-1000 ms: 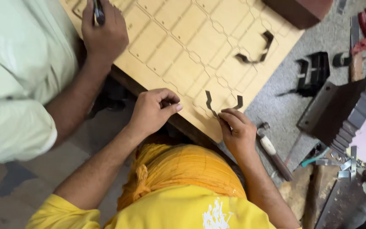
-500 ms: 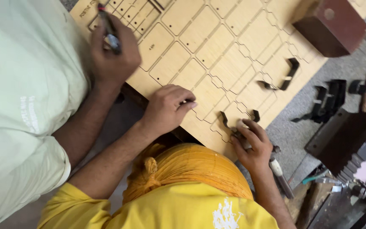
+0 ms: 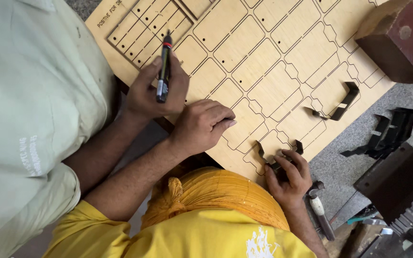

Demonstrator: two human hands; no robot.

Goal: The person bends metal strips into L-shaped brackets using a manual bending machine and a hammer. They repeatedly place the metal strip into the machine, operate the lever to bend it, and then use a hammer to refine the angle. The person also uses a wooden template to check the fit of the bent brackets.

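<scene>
**Q:** Where are the edges, and how much open room is there?

**A:** The wooden board, cut with slotted outlines, lies on the grey surface. Its near edge runs diagonally from upper left to lower right. At far left a pale green shirt fills the view. The widest bare stretch of board lies in the middle, towards the top. On the right it is closed off by a dark red block, which rests on the board's far corner.

**Q:** State of the hands?

**A:** Of the person's own hands, only the right hand is in view. It is closed around a black marker, tip upward, and rests on the board just inside the near edge. The left is out of frame.

**Q:** What lies to the right of it?

**A:** A co-worker in yellow leans in from below. One hand of theirs touches the right hand, fingers curled and pressed flat on the board. Their other hand is at the board's edge — fingertips on a bent metal strip seated in a slot.

**Q:** And further right?

**A:** A second bent strip lies loose on the board. Off the edge, a hammer lies just beside the co-worker's wrist — black metal pieces are piled beyond it.
</scene>
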